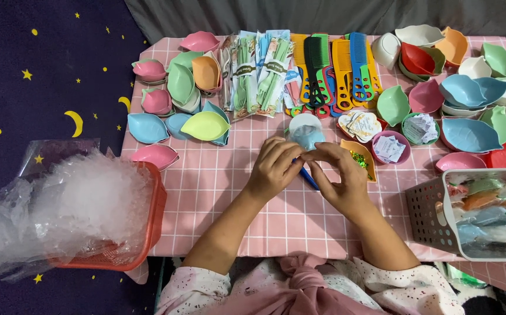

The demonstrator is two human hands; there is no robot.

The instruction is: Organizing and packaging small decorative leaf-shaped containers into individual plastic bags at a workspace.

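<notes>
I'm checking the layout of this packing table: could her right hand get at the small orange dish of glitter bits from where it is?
Probably yes. The right hand sits right beside the orange dish, with nothing between them, though both hands are busy holding a small wrapped bowl.

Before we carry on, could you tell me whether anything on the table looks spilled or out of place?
Nothing looks spilled. Only the clear plastic bags stand out, overflowing the red basket at the table's left edge.

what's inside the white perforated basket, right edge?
The white basket holds clear-wrapped packets, with green, orange, blue and white shapes showing through the plastic. They look like wrapped dishes, but the wrap blurs them. Lower layers and the basket floor are covered, and the frame edge cuts off the rest.
</notes>
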